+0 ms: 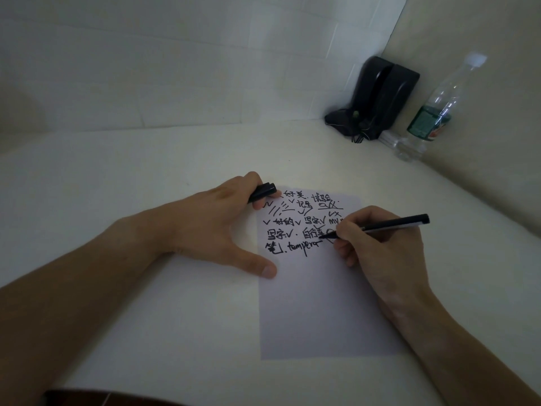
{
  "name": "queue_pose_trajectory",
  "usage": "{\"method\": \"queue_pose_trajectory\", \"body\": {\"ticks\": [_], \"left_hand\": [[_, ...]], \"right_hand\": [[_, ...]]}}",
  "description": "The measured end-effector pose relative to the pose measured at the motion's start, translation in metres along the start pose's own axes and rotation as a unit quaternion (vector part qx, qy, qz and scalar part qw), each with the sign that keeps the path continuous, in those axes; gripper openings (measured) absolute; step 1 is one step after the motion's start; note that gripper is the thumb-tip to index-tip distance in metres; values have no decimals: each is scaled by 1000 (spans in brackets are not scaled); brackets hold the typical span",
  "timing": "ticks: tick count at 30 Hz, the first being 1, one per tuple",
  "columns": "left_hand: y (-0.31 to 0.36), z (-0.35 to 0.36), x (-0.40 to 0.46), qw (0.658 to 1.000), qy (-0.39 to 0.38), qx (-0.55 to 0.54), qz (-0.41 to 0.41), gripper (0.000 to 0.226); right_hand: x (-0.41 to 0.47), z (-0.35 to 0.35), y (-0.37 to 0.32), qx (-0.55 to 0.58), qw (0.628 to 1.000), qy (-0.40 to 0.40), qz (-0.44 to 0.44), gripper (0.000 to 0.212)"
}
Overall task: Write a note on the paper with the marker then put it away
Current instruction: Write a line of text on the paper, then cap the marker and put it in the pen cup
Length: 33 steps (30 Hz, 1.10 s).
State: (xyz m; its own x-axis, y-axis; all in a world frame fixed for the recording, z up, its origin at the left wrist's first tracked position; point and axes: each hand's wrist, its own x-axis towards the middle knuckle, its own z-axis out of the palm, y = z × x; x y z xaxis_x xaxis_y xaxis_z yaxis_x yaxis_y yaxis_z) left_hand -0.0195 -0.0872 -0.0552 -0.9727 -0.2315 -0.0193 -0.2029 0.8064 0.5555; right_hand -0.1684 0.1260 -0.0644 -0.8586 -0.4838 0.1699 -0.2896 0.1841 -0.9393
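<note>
A white sheet of paper [322, 312] lies on the pale table, its upper part covered with black handwriting. My right hand [380, 250] grips a black marker [392, 225] with the tip touching the paper near the end of the written lines. My left hand [213, 227] rests on the paper's left edge, thumb spread onto the sheet, fingers curled around the black marker cap [263, 191] at the sheet's top left corner.
A black device with cables [377, 98] stands in the far right corner against the wall. A clear plastic bottle with a green label [433, 112] stands beside it. Walls close the table at the back and right.
</note>
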Motion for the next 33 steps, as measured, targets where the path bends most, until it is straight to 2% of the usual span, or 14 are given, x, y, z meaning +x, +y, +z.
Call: {"method": "queue_pose_trajectory", "body": {"ticks": [3, 11, 16, 18, 21, 26, 29, 31, 33], "left_hand": [[0, 0, 0, 1000, -2, -3, 1, 104], [1, 0, 0, 1000, -3, -3, -2, 107], [1, -1, -1, 1000, -6, -3, -6, 108], [1, -1, -1, 1000, -9, -5, -6, 107], [1, -1, -1, 1000, -10, -2, -7, 109], [-1, 0, -1, 1000, -1, 5, 0, 113], [-1, 1, -1, 1000, 4, 12, 3, 115], [-1, 1, -2, 1000, 5, 10, 3, 108], [-2, 0, -3, 1000, -1, -25, 1, 90]], "right_hand": [[-1, 0, -1, -9, 1000, -11, 4, 20], [-1, -1, 0, -13, 1000, 20, 0, 23], [1, -4, -2, 81, 996, 21, -42, 5], [4, -5, -3, 130, 990, -3, -48, 17], [8, -6, -5, 221, 974, -53, -10, 24], [15, -7, -9, 341, 934, -97, 47, 16], [14, -6, -12, 373, 918, -111, 73, 21], [15, -7, -11, 374, 917, -111, 82, 16], [13, -8, -9, 311, 947, -79, 8, 24]]}}
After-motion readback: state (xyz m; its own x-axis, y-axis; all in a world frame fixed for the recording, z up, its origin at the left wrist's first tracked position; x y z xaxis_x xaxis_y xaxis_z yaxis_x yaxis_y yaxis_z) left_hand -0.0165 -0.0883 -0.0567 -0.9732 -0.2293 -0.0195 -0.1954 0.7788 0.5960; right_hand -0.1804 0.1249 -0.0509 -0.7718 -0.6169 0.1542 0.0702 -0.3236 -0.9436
